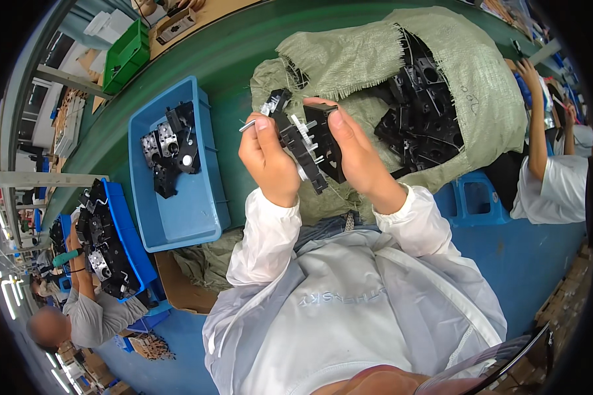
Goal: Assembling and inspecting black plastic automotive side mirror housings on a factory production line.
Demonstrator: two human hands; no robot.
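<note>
Pinched between thumb and fingers of the left hand (270, 161) is a ribbed black-and-silver part (300, 145), with bright metal pins along its side; the right hand (359, 151) grips a smoother, flat-faced black piece (331, 148) just beside it. Both are held up in front of a green woven sack (487, 99), crinkled and frayed around its torn opening, where angular black plastic parts (422, 115) lie heaped. Left of the hands, a smooth light-blue tub (188, 224) contains a few black-and-silver assemblies (171, 148). Farther left, a darker blue bin (124, 214) brims with similar assemblies; a green crate (128, 59) sits beyond the tub.
</note>
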